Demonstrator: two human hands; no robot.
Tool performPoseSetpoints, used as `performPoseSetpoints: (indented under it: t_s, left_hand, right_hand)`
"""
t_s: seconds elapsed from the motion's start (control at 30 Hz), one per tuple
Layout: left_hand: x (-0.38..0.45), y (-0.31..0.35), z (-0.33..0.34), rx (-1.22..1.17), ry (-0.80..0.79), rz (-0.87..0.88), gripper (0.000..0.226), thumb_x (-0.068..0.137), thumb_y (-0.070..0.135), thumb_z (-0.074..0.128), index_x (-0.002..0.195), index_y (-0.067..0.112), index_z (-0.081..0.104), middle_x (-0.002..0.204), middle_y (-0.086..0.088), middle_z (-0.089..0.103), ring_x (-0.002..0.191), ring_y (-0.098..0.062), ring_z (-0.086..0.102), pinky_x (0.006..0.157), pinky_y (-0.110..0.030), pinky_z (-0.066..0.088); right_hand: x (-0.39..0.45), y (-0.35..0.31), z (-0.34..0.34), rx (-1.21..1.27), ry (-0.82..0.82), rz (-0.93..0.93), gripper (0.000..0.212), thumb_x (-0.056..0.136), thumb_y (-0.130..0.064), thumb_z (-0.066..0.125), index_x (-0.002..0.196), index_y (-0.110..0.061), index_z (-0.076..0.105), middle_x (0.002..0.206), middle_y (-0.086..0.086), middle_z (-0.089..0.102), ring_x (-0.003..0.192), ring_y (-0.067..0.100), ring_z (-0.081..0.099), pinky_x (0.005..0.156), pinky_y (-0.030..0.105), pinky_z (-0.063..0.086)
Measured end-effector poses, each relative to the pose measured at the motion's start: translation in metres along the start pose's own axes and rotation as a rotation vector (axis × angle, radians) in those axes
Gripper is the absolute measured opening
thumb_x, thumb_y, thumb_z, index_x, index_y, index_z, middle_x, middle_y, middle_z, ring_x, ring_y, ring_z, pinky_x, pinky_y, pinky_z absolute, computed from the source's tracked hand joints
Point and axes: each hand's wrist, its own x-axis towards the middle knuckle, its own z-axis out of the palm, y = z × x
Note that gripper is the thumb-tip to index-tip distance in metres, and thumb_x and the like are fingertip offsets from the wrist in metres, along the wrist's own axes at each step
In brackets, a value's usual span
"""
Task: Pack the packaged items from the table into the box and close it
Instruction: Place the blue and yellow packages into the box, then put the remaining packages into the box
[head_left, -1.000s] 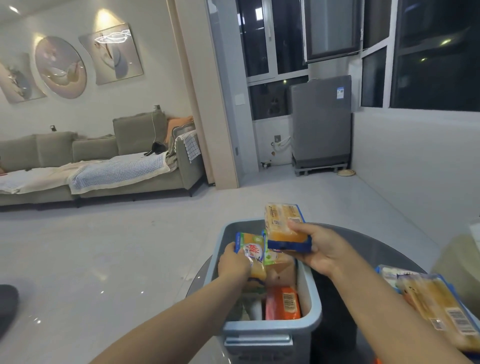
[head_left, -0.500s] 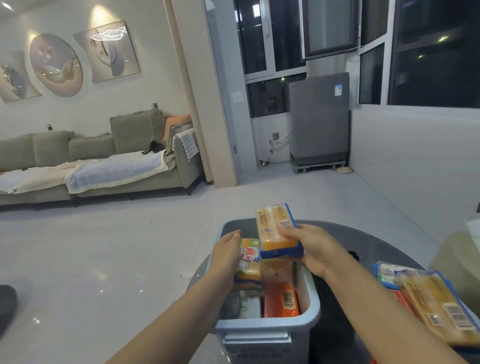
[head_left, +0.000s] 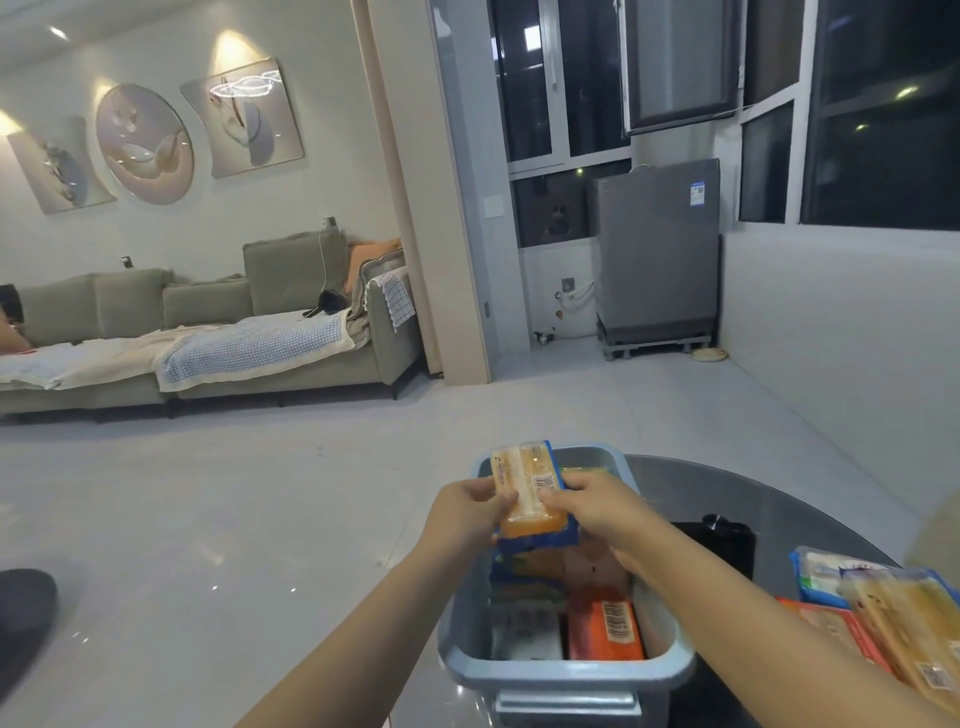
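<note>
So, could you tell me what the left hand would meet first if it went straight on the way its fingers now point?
The left hand already touches it: the orange-and-blue package over the grey box, which the right hand holds from the other side.

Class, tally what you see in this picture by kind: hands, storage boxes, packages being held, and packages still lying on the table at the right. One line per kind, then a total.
Hands: 2 (left hand, right hand)
Blue box: 1
Held package: 1
Packages on the table: at least 3, overlapping and cut off by the frame
Total: at least 7
</note>
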Motion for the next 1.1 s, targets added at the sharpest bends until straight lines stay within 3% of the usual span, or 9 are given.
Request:
performPoseSetpoints:
  t_s: [0.1,0.2,0.33,0.53,0.7,0.83,0.97,1.03,1.1]
  left_hand:
    - [0.006,0.001,0.000,0.088,0.067,-0.055,0.025,0.090,0.010,0.059,0.110,-0.001,0.069,0.105,-0.020,0.072,0.099,-0.033,0.068,0.091,-0.048,0.054]
    - [0.013,0.004,0.001,0.173,0.084,-0.085,0.025,0.088,0.007,0.059,0.109,-0.001,0.069,0.107,-0.019,0.071,0.100,-0.031,0.067,0.093,-0.040,0.053]
    - [0.017,0.009,0.004,0.279,0.115,-0.125,0.022,0.087,-0.002,0.050,0.097,0.004,0.069,0.103,-0.015,0.064,0.093,-0.026,0.061,0.085,-0.033,0.051]
    - [0.012,0.010,0.009,0.334,0.101,-0.103,0.041,0.093,0.006,0.048,0.134,0.006,0.050,0.130,-0.013,0.059,0.112,-0.027,0.060,0.084,-0.030,0.051]
    - [-0.006,0.003,0.011,0.146,0.140,0.059,0.029,0.095,0.009,0.047,0.121,0.008,0.061,0.109,-0.006,0.069,0.082,-0.016,0.068,0.057,-0.018,0.055]
    - [-0.024,-0.001,0.021,0.131,0.192,0.167,0.037,0.095,0.017,0.045,0.131,0.015,0.054,0.125,-0.005,0.064,0.107,-0.019,0.063,0.092,-0.035,0.053]
    - [-0.045,0.005,0.040,0.142,0.240,0.299,0.037,0.094,0.017,0.045,0.129,0.022,0.054,0.127,0.002,0.058,0.107,-0.009,0.056,0.078,-0.008,0.048]
    - [-0.053,0.012,0.055,0.130,0.227,0.362,0.035,0.093,0.016,0.046,0.126,0.024,0.056,0.125,0.005,0.057,0.111,-0.010,0.056,0.089,-0.022,0.051]
    - [-0.059,0.018,0.073,0.137,0.186,0.392,0.033,0.093,0.015,0.047,0.123,0.025,0.057,0.122,0.008,0.057,0.111,-0.007,0.053,0.091,-0.018,0.046]
  right_hand:
    - [0.009,-0.007,0.002,-0.145,-0.012,0.022,0.028,0.088,-0.021,0.057,0.114,-0.015,0.066,0.105,0.006,0.070,0.083,0.016,0.062,0.063,0.022,0.047]
    - [0.017,-0.009,0.004,-0.247,-0.018,0.064,0.028,0.087,-0.026,0.060,0.108,-0.009,0.066,0.098,0.009,0.068,0.076,0.016,0.057,0.062,0.024,0.043]
    - [0.020,-0.005,0.008,-0.373,0.013,0.100,0.023,0.083,-0.024,0.064,0.094,-0.004,0.065,0.068,0.003,0.057,0.064,0.016,0.053,0.060,0.025,0.043]
    - [0.016,-0.003,0.005,-0.375,0.026,0.073,0.024,0.080,-0.022,0.069,0.100,-0.008,0.071,0.088,0.005,0.069,0.078,0.016,0.064,0.074,0.030,0.053]
    - [0.001,0.003,-0.002,-0.126,0.029,0.052,0.036,0.084,-0.016,0.065,0.119,-0.008,0.060,0.099,0.008,0.067,0.081,0.015,0.066,0.065,0.024,0.055]
    - [-0.019,0.006,-0.011,0.086,0.074,-0.089,0.035,0.086,-0.013,0.062,0.121,-0.007,0.058,0.095,0.004,0.067,0.074,0.007,0.064,0.051,0.013,0.051]
    - [-0.043,0.011,-0.029,0.074,0.210,-0.268,0.025,0.087,-0.017,0.061,0.112,-0.017,0.063,0.092,0.001,0.068,0.078,0.007,0.065,0.051,0.011,0.047]
    - [-0.056,0.017,-0.042,0.068,0.275,-0.327,0.023,0.087,-0.016,0.060,0.110,-0.018,0.064,0.088,0.000,0.067,0.077,0.008,0.064,0.049,0.010,0.045]
    - [-0.068,0.023,-0.058,0.023,0.345,-0.380,0.022,0.088,-0.017,0.060,0.108,-0.020,0.064,0.086,-0.004,0.065,0.078,0.010,0.063,0.055,0.014,0.047]
